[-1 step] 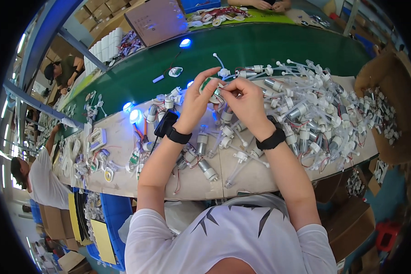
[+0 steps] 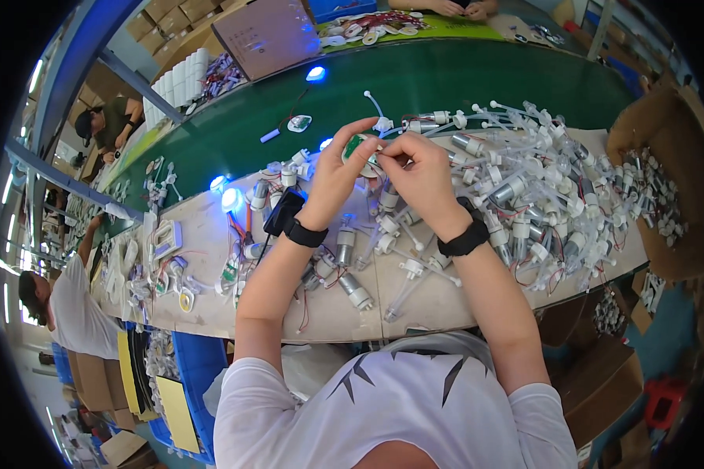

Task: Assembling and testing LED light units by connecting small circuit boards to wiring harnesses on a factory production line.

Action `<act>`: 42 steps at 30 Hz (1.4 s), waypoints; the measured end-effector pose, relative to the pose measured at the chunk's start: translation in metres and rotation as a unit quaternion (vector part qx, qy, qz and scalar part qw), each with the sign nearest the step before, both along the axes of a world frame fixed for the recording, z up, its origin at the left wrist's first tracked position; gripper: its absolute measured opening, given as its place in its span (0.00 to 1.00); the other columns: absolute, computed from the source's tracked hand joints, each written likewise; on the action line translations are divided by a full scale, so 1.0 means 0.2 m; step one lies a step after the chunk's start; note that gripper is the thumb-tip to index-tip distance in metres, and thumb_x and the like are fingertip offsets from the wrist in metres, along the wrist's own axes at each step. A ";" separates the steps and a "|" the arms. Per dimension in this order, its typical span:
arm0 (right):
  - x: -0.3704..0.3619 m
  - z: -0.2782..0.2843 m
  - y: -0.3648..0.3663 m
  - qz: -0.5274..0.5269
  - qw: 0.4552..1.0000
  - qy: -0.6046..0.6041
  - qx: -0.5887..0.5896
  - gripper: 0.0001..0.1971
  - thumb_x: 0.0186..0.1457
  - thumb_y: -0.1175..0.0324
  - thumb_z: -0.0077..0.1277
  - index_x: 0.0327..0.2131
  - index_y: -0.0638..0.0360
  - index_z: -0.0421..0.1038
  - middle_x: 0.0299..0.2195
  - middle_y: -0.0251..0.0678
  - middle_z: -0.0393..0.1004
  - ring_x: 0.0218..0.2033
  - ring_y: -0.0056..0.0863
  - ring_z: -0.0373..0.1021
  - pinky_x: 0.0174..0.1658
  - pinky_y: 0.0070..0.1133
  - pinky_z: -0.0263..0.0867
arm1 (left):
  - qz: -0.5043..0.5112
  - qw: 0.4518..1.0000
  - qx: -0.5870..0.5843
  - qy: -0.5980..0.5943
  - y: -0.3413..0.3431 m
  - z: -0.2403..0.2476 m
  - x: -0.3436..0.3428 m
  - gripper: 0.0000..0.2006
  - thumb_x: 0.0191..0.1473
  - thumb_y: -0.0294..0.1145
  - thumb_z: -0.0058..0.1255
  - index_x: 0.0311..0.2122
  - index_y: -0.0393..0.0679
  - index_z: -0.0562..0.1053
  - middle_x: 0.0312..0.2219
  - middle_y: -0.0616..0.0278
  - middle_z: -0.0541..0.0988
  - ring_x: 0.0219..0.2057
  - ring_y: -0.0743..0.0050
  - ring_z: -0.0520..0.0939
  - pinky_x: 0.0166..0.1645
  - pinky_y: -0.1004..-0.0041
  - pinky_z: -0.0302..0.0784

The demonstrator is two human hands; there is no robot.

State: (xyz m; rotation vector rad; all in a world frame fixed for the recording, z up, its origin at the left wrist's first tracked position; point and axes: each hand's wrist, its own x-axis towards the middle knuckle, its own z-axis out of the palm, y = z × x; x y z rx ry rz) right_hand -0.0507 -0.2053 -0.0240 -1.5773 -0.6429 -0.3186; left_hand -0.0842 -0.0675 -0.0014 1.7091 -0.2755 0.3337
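Note:
Between the thumb and fingers of my left hand (image 2: 338, 173) is a small green circuit board (image 2: 355, 145) in a white rounded housing, raised above the worktable. My right hand (image 2: 421, 173) is closed in a pinch at the board's right edge; what its fingertips grip is too small to make out. Just below and beside my hands lie small motor pumps (image 2: 346, 244) with silver bodies, white caps and thin red wires. Right of my right hand, a large heap of such pumps (image 2: 516, 187) with clear tubes covers the table.
A green conveyor belt (image 2: 446, 74) runs beyond the table, carrying a lit blue lamp (image 2: 316, 73) wired to a purple battery (image 2: 270, 135). More blue lamps (image 2: 231, 199) glow left of my forearm. A cardboard box (image 2: 665, 117) stands at right, a blue bin (image 2: 199, 375) at lower left. Other people work nearby.
On the green belt, the lit lamp and its battery have slid very slightly left. My hands keep almost the same pose, with the circuit board tilted a little differently.

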 end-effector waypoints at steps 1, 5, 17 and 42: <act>0.01 0.00 -0.01 -0.023 0.997 -0.073 -0.021 0.03 0.43 0.77 0.53 0.22 0.65 0.68 0.20 0.37 0.69 0.20 0.28 0.67 0.23 0.20 0.61 | 0.005 0.997 0.068 -0.035 0.00 0.00 0.01 0.14 0.57 0.34 0.42 0.47 0.41 0.67 0.35 0.65 0.74 0.30 0.85 0.72 0.28 0.84 0.68; 0.02 0.00 -0.02 0.005 0.997 -0.071 -0.019 0.03 0.44 0.77 0.52 0.22 0.65 0.68 0.21 0.39 0.69 0.21 0.34 0.67 0.23 0.24 0.61 | -0.032 0.997 0.063 0.005 0.03 -0.04 0.04 0.15 0.56 0.32 0.43 0.49 0.42 0.65 0.36 0.65 0.73 0.32 0.87 0.71 0.29 0.84 0.68; -0.03 0.03 -0.03 -0.041 0.986 -0.057 -0.154 0.02 0.47 0.73 0.47 0.26 0.60 0.66 0.26 0.38 0.68 0.30 0.40 0.68 0.31 0.30 0.63 | -0.040 0.994 -0.028 0.103 0.01 -0.01 -0.01 0.21 0.59 0.38 0.32 0.57 0.46 0.51 0.40 0.67 0.69 0.24 0.90 0.66 0.22 0.87 0.58; -0.01 0.03 -0.04 -0.113 0.958 -0.214 -0.156 0.05 0.44 0.79 0.47 0.25 0.58 0.65 0.25 0.33 0.66 0.24 0.35 0.68 0.23 0.27 0.63 | -0.074 0.983 -0.035 0.163 -0.01 0.00 -0.01 0.19 0.56 0.28 0.33 0.54 0.51 0.54 0.27 0.71 0.67 0.21 0.89 0.66 0.22 0.89 0.55</act>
